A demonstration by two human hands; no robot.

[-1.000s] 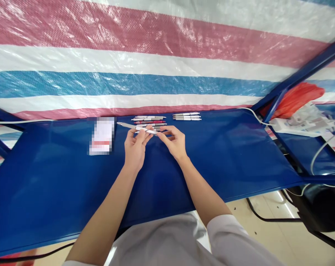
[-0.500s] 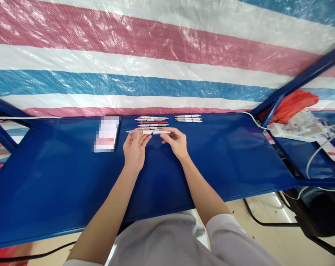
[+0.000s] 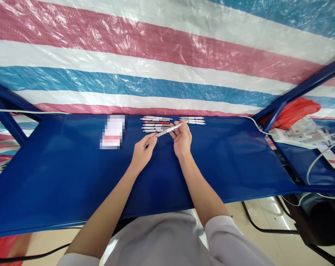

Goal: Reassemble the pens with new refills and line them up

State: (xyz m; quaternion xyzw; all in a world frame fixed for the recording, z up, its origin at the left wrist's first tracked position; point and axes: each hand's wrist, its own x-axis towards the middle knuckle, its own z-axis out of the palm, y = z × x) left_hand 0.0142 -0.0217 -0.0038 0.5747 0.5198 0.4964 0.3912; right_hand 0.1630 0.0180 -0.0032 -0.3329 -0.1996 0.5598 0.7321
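A white pen (image 3: 169, 130) is held above the table between my two hands, tilted with its right end higher. The thumb and fingers of my left hand (image 3: 143, 152) pinch its lower left end. My right hand (image 3: 183, 142) is turned palm up, its thumb and fingers closed around the upper right end. Just behind the held pen lies a row of several white and grey pens (image 3: 152, 128) with a red pen (image 3: 156, 122) among them. Behind my right hand is a smaller group of white pens (image 3: 196, 121).
The blue table (image 3: 225, 162) backs onto a striped plastic sheet (image 3: 156, 85). A blurred-out white rectangular item (image 3: 112, 131) lies left of the pens. At right are a blue frame post (image 3: 273, 117), a white power strip (image 3: 295, 137), cables and a red plastic bag (image 3: 295, 111).
The held pen has gone from nearly level to tilted up at the right. My left hand has moved right and nearer to me; my right hand has turned palm up.
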